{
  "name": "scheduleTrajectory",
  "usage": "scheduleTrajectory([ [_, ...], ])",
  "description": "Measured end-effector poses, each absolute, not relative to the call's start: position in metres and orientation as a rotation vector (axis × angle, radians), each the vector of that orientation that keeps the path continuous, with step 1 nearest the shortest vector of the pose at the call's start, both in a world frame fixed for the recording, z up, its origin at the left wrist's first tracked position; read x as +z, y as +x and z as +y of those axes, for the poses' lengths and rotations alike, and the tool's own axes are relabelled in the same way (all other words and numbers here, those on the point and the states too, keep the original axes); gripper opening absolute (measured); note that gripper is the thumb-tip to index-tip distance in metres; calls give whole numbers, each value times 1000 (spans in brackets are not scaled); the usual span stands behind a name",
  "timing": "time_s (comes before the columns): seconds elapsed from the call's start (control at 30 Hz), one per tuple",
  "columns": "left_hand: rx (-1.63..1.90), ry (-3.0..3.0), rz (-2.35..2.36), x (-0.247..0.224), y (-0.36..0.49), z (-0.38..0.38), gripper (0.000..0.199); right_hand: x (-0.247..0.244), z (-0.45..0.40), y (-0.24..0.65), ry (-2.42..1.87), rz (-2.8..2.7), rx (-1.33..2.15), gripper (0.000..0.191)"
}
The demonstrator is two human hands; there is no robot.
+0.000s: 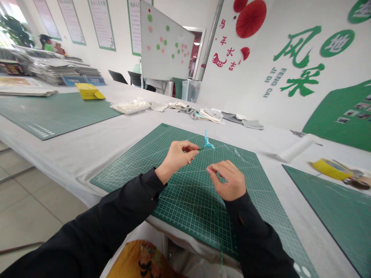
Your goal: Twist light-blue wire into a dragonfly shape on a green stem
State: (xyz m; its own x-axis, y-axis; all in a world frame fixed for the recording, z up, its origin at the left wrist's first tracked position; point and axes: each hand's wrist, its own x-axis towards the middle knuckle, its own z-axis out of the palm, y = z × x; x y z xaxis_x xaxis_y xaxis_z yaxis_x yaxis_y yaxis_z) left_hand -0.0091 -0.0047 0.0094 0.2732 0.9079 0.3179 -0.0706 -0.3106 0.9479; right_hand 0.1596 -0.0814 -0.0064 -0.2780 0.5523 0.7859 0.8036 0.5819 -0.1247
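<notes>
Turquoise strands [207,142] splayed from the tip of a thin green stem [202,148], whose long axis ran up and to the right, away from the person. It hung in the air above the middle of a green cutting mat [199,200], pinched by the fingers [189,146] of the left hand [176,158]. The right hand [226,180] was just beside it, its fingers [213,168] curled and nearly closed; whether they had hold of anything fine, I could not tell. A fine green thread [220,247] dropped past the mat's near edge.

That mat lay on a white-covered counter [72,162], with another mat [55,116] toward the left and a third [333,220] at the right. Fabric scraps [203,115] lay along the mat's far side, beside a white bag [130,106]. A yellow tape roll [329,169] sat near the right mat's corner. A see-through plastic bin [191,90] stood beyond the counter's far edge; its contents were too blurred to tell. Below the near edge was a bag with an orange pattern [142,260]. Green lettering on the wall [275,82] read "JI DI FENG CAI".
</notes>
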Motion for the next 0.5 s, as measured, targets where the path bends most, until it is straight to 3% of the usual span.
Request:
scheduleTrajectory([
  [0.27, 1413, 2455, 901, 3, -11, -13, 20, -1, -86, 154, -1017, -2013, -445, 7],
  [0.5, 922, 3108, 889, 5, -16, -14, 19, 4, -86, 165, -1042, -2036, -723, 7],
])
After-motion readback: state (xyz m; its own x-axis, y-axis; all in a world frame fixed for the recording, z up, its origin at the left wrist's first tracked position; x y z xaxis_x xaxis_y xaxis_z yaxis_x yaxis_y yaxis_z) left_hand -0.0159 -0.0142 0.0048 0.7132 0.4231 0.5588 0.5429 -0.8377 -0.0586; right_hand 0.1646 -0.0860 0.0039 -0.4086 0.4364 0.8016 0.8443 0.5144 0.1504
